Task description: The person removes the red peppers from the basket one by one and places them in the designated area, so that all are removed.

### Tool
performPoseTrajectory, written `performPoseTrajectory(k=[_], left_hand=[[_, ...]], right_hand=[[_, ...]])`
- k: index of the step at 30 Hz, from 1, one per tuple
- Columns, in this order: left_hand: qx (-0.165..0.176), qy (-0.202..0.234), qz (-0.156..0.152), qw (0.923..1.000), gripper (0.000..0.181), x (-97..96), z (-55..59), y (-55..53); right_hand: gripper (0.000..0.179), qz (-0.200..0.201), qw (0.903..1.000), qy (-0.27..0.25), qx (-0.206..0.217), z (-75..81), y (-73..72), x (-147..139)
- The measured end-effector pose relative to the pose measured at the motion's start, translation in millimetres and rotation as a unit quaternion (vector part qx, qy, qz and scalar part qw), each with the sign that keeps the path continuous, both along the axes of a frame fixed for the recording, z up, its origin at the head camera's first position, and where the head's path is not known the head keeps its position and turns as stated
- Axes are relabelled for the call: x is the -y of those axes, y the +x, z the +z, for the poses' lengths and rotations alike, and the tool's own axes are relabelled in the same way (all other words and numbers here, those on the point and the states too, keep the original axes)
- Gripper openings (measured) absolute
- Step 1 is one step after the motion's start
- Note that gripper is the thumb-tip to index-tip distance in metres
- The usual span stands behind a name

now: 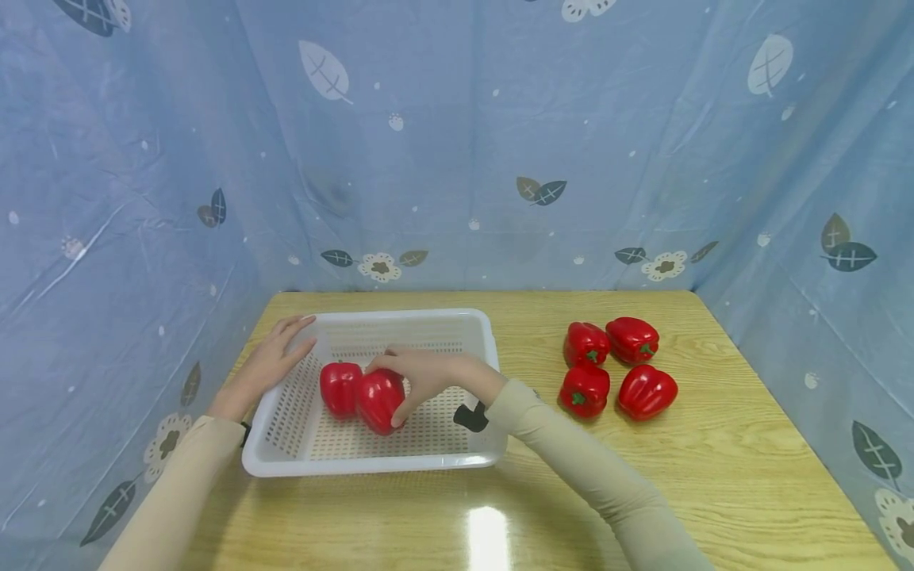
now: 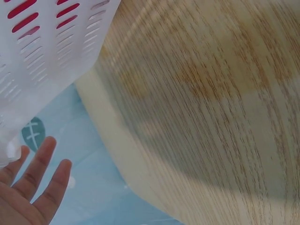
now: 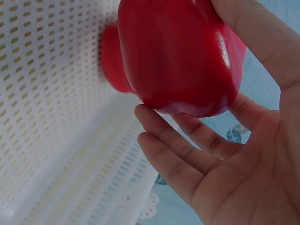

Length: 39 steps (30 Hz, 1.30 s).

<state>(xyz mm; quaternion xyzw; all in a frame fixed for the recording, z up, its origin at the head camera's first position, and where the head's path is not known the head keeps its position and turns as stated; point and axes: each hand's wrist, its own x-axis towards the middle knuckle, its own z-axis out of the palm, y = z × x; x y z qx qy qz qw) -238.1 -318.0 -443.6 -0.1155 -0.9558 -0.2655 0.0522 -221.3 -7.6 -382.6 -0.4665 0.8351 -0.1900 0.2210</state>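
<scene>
In the head view a white plastic basket (image 1: 400, 462) with slotted walls stands on the table's left part. My right hand (image 1: 432, 374) is inside it and grips a red bell pepper (image 1: 378, 403) between thumb and fingers. Close up, the right wrist view shows that pepper (image 3: 178, 56) against the right hand (image 3: 239, 173). Another red bell pepper (image 1: 339, 387) lies in the basket, just left of the held one. My left hand (image 1: 267, 365) is at the basket's left rim, its fingers spread and fairly straight; the left wrist view shows these fingers (image 2: 56, 187) beside the rim.
Several red bell peppers, one of them at the front right (image 1: 647, 392), sit close together on the wooden table (image 1: 728, 460) to the right of the basket. A blue patterned curtain (image 1: 457, 159) encloses the table at the back and sides.
</scene>
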Motion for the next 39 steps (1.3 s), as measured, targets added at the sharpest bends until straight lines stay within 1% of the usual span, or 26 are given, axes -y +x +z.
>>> performPoseTrajectory(k=[7,14,21,29,33,39], left_hand=[[0.006,-0.003,0.009,0.9999,0.058,-2.0,1.8,2.4],[0.013,-0.003,0.009,0.9999,0.060,-1.9,2.0,2.3],[0.004,-0.004,0.009,0.9999,0.059,-2.0,0.3,1.8],[0.009,-0.004,0.009,0.9999,0.059,-2.4,1.6,3.3],[0.007,-0.002,0.014,0.9999,0.059,-2.3,1.0,3.2],[0.001,0.000,0.012,0.9999,0.059,-2.0,0.2,2.9]], right_hand=[[0.073,-0.007,0.9996,-0.026,-0.007,3.2,-5.6,-14],[0.074,-0.013,0.9985,-0.050,-0.020,8.9,-10.6,-28],[0.074,-0.029,0.9965,-0.073,-0.028,12.5,-15.0,-44],[0.076,-0.051,0.9940,-0.093,-0.026,18.5,-17.1,-61],[0.076,-0.062,0.9919,-0.106,-0.031,21.5,-19.4,-69],[0.076,-0.073,0.9878,-0.133,-0.032,24.4,-23.5,-81]])
